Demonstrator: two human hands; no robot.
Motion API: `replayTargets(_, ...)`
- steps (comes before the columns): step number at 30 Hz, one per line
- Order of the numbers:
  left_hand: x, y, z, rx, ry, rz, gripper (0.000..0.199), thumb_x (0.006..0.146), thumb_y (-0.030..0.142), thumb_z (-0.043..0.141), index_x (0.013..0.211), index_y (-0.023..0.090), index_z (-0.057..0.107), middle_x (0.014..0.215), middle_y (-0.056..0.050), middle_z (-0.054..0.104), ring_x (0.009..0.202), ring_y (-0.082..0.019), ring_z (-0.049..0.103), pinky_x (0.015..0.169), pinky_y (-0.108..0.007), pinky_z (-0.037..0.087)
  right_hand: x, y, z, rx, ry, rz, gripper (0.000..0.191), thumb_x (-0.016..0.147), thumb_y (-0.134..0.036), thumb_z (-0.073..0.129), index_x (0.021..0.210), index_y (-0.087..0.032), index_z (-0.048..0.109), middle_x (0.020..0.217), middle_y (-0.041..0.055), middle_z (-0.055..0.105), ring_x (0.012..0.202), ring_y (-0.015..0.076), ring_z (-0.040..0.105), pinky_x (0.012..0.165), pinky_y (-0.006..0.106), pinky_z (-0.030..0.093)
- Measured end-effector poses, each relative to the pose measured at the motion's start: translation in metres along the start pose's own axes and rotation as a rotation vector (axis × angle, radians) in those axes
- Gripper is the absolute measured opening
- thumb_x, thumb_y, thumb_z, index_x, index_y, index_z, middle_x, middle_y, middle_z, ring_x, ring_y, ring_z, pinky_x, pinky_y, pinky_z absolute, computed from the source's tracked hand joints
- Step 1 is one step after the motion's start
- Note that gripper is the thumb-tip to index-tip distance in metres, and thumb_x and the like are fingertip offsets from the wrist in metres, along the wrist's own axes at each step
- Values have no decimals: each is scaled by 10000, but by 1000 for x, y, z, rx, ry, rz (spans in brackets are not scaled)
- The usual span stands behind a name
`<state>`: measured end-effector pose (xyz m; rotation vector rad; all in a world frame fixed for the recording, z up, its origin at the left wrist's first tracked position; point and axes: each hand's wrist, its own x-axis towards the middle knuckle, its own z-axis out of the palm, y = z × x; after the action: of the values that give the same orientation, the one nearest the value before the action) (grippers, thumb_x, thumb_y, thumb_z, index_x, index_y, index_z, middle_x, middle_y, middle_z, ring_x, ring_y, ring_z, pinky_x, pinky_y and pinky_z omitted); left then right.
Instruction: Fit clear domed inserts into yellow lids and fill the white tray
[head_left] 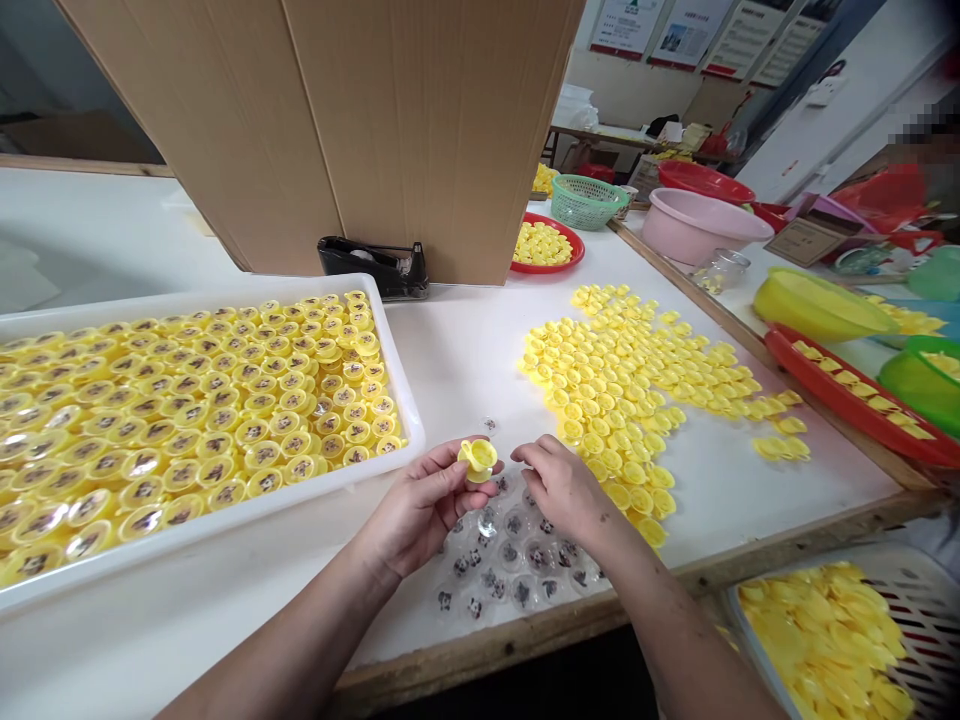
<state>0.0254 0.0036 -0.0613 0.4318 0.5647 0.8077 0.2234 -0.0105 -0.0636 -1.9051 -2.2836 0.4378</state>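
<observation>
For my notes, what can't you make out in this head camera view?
Head view:
Yellow cap underside: hidden by the left hand.
Clear blister domes under the right hand: covered by it.
White tray: left end cut off by frame edge.
Wall posters: text too small.

Bare left hand [424, 505] turned palm-up, thumb and fingers pinched; bare right hand [562, 490] palm-down, fingers loosely curled; both forearms [292, 630] [675, 630] angled inward.
</observation>
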Motion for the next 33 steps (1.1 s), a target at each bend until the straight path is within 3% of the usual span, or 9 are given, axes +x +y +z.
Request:
replayTargets(4,-1,0,-1,-7,-22,-1,269,800,149,628,1066,109,625,879,-104,693,731,-144,680,680,-181,553,-2,-10,-4,47,-80,-131,386,802,-70,537,1135,-263,568,983,23,520,855,151,569,757,236,422)
replayTargets(7,-1,0,-2,-13,-40,5,272,795,156,636,1063,113,631,859,-94,691,732,-140,679,690,-180,552,1,-17,-1,15,-117,-208,373,815,-104,549,1156,-256,558,963,34,518,839,166,568,733,249,425)
replayTargets(14,-1,0,-2,-3,-40,2,295,809,163,619,1098,106,609,902,-115,690,749,-151,682,688,-184,552,5,-17,9,-14,-51,-150,181,851,-170,484,969,-152,620,852,67,549,703,184,571,664,301,439)
replayTargets(17,-1,0,-2,-2,-46,16,298,806,167,626,1097,106,605,948,-123,684,759,-152,680,692,-186,550,2,-12,4,20,7,-119,179,818,-155,507,972,-153,598,881,66,558,756,188,582,693,303,459)
replayTargets(20,-1,1,-1,2,-50,8,319,806,173,629,1116,109,594,974,-132,680,757,-146,676,688,-186,547,-6,-6,-8,163,127,-113,258,796,-126,522,1047,-174,551,977,61,566,819,163,580,739,284,478)
replayTargets(23,-2,0,0,6,-43,-11,333,792,170,647,1115,108,599,996,-137,676,761,-142,673,685,-179,541,-18,-2,-20,473,247,-138,277,790,-131,548,1054,-214,552,996,39,568,792,147,577,733,290,497)
replayTargets(27,-4,-4,2,31,-59,-43,349,780,166,664,1122,124,614,1018,-114,665,782,-147,671,705,-188,535,-31,-6,-26,782,250,-164,301,804,-119,559,1082,-237,557,1045,43,556,911,169,567,791,313,500)
replayTargets(33,-5,-9,5,55,-110,-57,337,779,163,674,1113,148,634,908,-58,665,774,-132,657,741,-211,525,-31,-19,-30,800,250,-219,304,812,-128,573,1097,-234,569,984,34,571,866,157,568,766,309,502)
